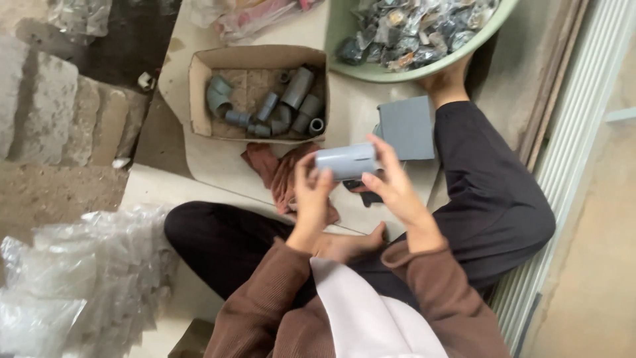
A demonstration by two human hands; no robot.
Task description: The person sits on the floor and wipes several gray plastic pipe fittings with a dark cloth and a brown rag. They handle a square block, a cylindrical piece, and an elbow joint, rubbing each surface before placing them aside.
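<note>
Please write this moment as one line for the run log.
left hand: holds grey pipe fitting | right hand: holds same fitting | cardboard box: grey fittings

pipe piece (346,161) sits between both grips | box of fittings (258,93) just beyond, a bit left | basin (371,69) further out, right | rag (278,174) right under | plastic bags (73,278) way off left

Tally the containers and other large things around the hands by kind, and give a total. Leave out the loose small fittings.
Cardboard box of grey pipe fittings: 1
Green basin of bagged parts: 1
Grey pipe piece held between left hand and right hand: 1
Grey square box: 1
Reddish cloth: 1
Heap of clear plastic bags: 1
Total: 6
</note>
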